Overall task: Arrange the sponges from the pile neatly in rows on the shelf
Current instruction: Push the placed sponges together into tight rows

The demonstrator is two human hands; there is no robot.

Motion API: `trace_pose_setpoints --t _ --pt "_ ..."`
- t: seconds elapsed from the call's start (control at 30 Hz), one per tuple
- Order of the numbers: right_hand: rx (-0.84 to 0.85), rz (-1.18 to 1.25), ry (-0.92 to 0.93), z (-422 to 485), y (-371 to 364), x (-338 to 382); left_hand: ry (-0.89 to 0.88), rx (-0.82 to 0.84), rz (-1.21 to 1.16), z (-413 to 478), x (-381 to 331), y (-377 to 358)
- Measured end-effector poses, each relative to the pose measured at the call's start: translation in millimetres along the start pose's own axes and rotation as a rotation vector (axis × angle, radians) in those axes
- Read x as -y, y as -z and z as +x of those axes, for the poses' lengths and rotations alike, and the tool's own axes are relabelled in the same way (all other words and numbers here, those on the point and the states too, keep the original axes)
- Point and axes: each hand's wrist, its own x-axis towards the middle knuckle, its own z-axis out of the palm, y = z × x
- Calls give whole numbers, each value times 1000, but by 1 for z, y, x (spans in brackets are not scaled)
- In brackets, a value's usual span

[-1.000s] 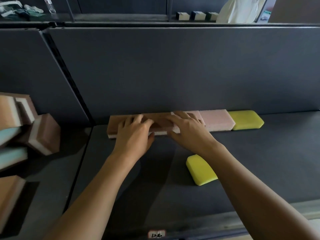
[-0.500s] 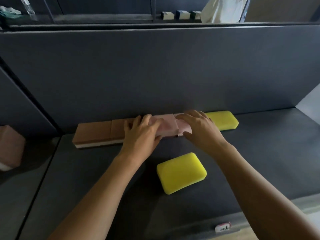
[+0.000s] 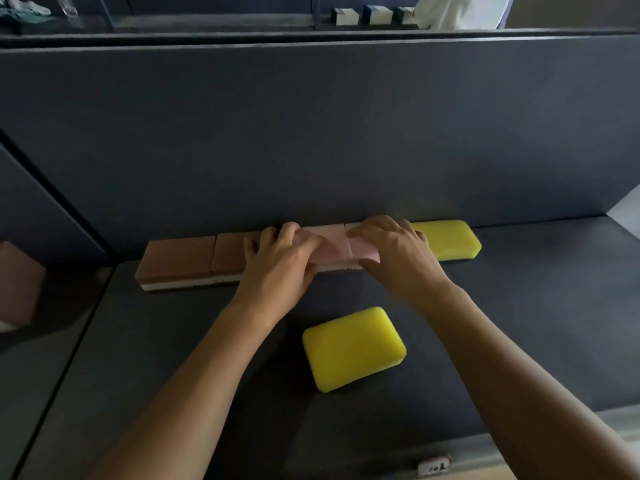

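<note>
Pink sponges (image 3: 331, 247) still under hands (image 3: 281, 263) (image 3: 398, 258)

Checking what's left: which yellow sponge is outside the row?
The nearer yellow sponge, lying askew alone in front; the far yellow sponge ends the row at the back.

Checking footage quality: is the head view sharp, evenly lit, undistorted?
Head view: dim, even light, no glare; soft shadow beneath the left forearm on the shelf; loose yellow sponge crisp enough, sponge row slightly soft; wide-angle bowing along the back edge.
</note>
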Motion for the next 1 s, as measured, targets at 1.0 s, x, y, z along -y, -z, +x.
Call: trace_pose_setpoints --t 1.0 --pt "174 158 505 -97 1 18 188 -55 -61 -126 -38 29"
